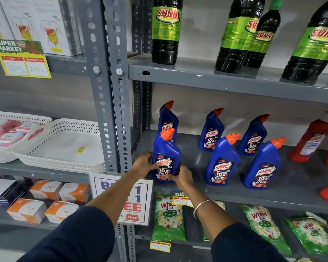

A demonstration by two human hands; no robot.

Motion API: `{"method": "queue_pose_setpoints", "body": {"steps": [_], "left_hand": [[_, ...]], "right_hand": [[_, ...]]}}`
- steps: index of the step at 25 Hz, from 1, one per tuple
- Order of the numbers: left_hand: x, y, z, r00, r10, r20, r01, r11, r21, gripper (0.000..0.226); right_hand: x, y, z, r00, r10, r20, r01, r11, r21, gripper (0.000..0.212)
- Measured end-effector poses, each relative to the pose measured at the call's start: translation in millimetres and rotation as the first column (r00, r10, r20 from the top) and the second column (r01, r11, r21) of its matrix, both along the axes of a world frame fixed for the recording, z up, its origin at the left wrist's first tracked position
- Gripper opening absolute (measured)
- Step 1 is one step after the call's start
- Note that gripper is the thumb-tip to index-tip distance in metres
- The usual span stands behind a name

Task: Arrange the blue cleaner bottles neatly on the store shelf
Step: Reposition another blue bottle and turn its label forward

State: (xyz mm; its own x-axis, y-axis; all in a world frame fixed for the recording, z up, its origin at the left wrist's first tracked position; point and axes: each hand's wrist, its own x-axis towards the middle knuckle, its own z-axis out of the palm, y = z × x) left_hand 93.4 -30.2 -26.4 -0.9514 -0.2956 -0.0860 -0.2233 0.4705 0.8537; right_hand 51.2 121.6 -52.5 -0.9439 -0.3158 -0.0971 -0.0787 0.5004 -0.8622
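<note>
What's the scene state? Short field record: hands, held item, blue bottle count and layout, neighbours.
left hand: gripping held bottle's left side
right hand: gripping its lower right side
held bottle: blue, orange cap, upright, front left of shelf
blue bottles: six, three front, three back
labels: facing forward
right neighbours: red bottles
shelf above: dark green-labelled bottles

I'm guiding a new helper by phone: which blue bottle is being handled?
Find the grey middle shelf holding six blue Harpic bottles. Go to its front left corner, beside the upright post. The held bottle is the only one with both hands around its base.
</note>
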Motion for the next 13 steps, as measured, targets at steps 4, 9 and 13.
{"method": "queue_pose_setpoints", "body": {"steps": [4, 9, 13], "left_hand": [[2.1, -1.0, 0.4, 1.0, 0.011, 0.001, -0.011, 1.0, -0.016, 0.048], [4.8, 1.6, 3.8, 1.0, 0.017, 0.016, -0.017, 1.0, 0.003, 0.05], [9.0, 1.6, 1.2, 1.0, 0.014, -0.008, -0.014, 0.999, 0.032, 0.064]], "right_hand": [[-0.7, -1.8, 0.4, 1.0, 0.016, 0.007, -0.016, 1.0, 0.001, 0.053], [-0.2, -2.9, 1.0, 1.0, 0.024, -0.002, -0.024, 1.0, 0.002, 0.051], [0.3, -1.0, 0.7, 0.999, 0.045, 0.016, -0.045, 0.999, 0.005, 0.059]]}}
